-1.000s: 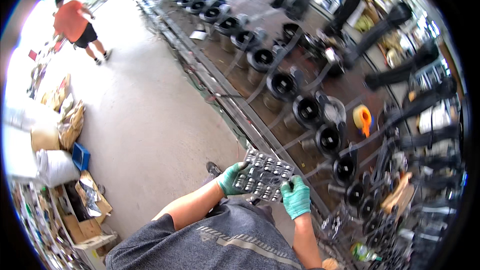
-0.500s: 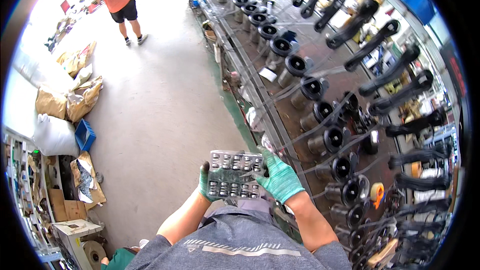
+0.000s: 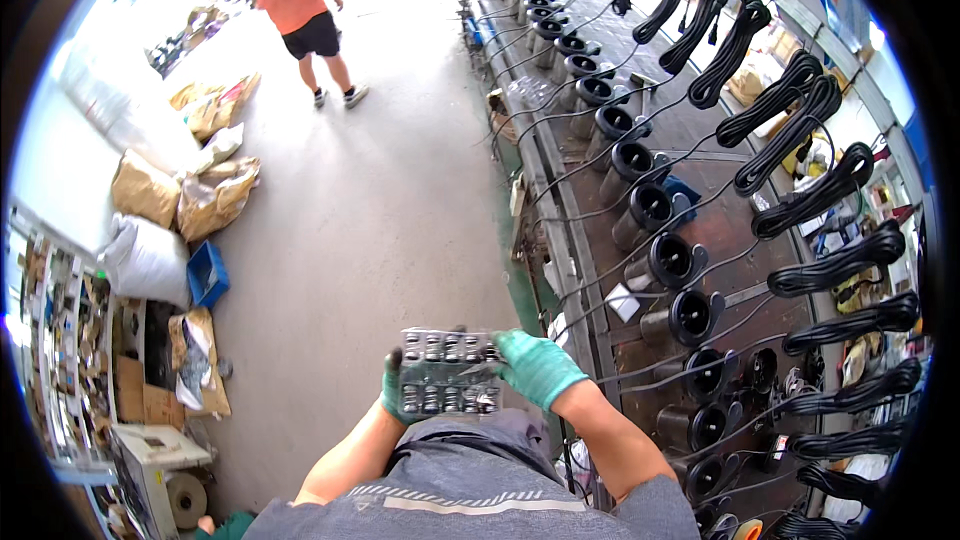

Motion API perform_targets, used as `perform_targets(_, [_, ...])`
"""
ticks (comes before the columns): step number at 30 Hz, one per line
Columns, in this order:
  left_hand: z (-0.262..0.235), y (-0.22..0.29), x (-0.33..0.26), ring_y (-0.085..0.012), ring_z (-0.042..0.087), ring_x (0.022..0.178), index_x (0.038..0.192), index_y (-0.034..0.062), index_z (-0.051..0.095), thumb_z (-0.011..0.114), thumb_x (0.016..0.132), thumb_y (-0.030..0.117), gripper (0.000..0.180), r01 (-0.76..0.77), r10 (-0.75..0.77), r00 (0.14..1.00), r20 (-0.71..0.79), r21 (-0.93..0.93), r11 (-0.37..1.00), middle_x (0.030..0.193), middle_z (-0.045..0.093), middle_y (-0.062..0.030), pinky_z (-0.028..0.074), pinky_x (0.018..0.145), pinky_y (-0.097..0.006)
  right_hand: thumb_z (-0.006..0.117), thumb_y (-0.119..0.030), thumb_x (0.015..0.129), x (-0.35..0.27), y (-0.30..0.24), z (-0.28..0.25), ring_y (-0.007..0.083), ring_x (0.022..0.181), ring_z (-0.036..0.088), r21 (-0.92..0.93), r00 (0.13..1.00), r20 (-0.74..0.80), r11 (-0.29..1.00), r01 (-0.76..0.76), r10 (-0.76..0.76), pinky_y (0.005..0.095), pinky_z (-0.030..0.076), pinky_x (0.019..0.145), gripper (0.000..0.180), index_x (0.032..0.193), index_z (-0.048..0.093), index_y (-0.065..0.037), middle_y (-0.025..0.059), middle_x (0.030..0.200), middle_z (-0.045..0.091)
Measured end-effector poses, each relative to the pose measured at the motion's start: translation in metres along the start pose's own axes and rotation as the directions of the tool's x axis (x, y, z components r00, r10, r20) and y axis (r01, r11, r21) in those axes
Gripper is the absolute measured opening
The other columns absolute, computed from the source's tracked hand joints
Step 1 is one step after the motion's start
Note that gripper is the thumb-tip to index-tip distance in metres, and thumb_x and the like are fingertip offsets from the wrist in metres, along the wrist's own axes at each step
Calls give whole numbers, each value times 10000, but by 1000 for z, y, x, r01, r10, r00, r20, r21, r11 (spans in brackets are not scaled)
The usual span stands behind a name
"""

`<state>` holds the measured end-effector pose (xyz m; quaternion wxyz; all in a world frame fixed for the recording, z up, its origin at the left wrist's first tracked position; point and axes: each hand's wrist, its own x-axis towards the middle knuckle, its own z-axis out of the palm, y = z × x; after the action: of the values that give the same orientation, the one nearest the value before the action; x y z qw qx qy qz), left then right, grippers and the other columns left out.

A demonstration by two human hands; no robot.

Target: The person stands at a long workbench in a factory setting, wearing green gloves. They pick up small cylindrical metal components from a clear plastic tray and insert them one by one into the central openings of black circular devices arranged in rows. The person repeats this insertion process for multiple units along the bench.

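Observation:
A clear plastic tray (image 3: pixel 447 373) is held in front of my body at waist height. Small dark and silvery cylindrical parts stand in its pockets, in one row along the far side and another along the near side. My left hand (image 3: pixel 393 390), in a green glove with dark fingertips, grips the tray's left edge. At the far right corner, my green-gloved right hand (image 3: pixel 538 368) closes on the tray, its fingers partly hidden.
To my right runs a long workbench (image 3: pixel 735 255) with a row of black-rimmed metal cups (image 3: pixel 668 258) and hanging coiled black cables (image 3: pixel 822 192). A person in orange (image 3: pixel 290 0) stands ahead. Sacks (image 3: pixel 145 258), a blue bin (image 3: pixel 207 273) and a boxy machine (image 3: pixel 160 450) line the left.
I have moved forward along the bench; its cups and a white card now lie nearer. Both hands still hold the tray. My right hand covers less of its middle.

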<state>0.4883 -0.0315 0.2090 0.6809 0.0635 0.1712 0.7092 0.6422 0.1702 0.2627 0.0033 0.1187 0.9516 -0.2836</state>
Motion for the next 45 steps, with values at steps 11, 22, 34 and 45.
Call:
perform_targets(11, [-62,166,176,-441,343,1528,1649,172,342,675,810,790,1094,-104,100,993,-62,-70,992,1714,302,-128,282,1215,-703,664,-187,954,234,81,-82,421,1001,718,-24,983,176,998,-50,53,499,585,840,239,1126,632,-24,222,1064,728])
perform_targets(22, [-83,401,382,-427,430,1477,1675,31,156,659,773,850,1318,144,-146,985,91,30,989,1643,390,-226,343,1190,-670,664,-309,993,453,158,-178,420,945,713,-64,994,33,993,-98,100,495,587,801,420,1280,603,-9,220,1111,704])
perform_targets(34, [-111,524,590,-379,434,1475,1634,-15,273,638,849,776,1173,209,-211,976,50,33,977,1622,438,-181,316,1243,-580,655,-329,996,594,273,-228,406,861,722,16,909,-361,976,-216,207,484,589,748,390,1218,589,-16,217,1006,705])
perform_targets(45, [-103,584,738,-444,432,1467,1640,41,313,619,877,730,1073,395,-397,918,22,74,916,1623,423,-232,358,1196,-651,634,-339,1070,602,388,-256,155,703,716,884,341,-450,467,36,826,297,581,585,331,1255,622,-65,76,904,718])
